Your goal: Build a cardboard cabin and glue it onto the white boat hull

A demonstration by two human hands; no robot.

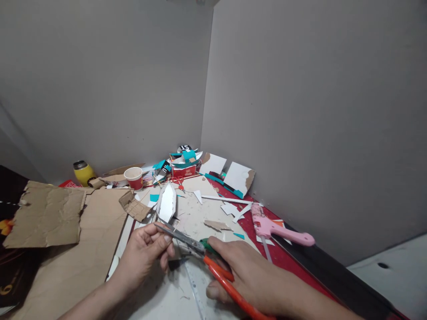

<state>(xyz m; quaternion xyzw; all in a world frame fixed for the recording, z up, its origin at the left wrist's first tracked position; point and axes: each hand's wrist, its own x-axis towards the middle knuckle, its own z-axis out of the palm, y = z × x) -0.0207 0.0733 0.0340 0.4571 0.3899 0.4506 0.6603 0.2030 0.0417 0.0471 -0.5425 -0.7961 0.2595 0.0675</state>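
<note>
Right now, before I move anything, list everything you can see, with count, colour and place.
Yellow bottle: one, dark lid, back left
Paper cup: one, red and white, right of the bottle
Card pile: count unclear, teal, black, red, white, back corner
Torn-edged panels: two, white and brown, by right wall
Glue gun: one, pink, right
Large cardboard: at least two pieces, brown, left
Pointed piece: one, white, beyond left hand
Scraps: several, white, brown, teal, centre
Walls: grey, behind
Scissors: one, orange handle, in right hand
Left hand: one, bare, at blade tips
Right hand: one, bare, gripping scissors
</note>
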